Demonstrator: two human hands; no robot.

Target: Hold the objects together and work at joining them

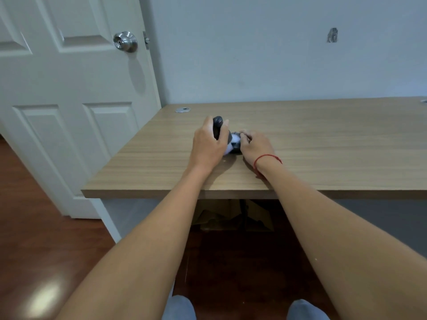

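Observation:
A small dark grey and white object [233, 142] with a rounded dark top sits on the wooden desk [323, 139], between my two hands. My left hand [209, 146] grips its dark upper part, fingers and thumb curled round it. My right hand [256, 145], with a red string on its wrist, pinches the object's dark lower right part with curled fingers. Most of the object is hidden behind my hands, so I cannot tell what it is.
A white panelled door [69, 112] with a metal knob [125, 41] stands at the left, close to the desk's left end. A metal cable grommet [182, 109] sits at the desk's back left. Cardboard [231, 215] lies under the desk on the wooden floor.

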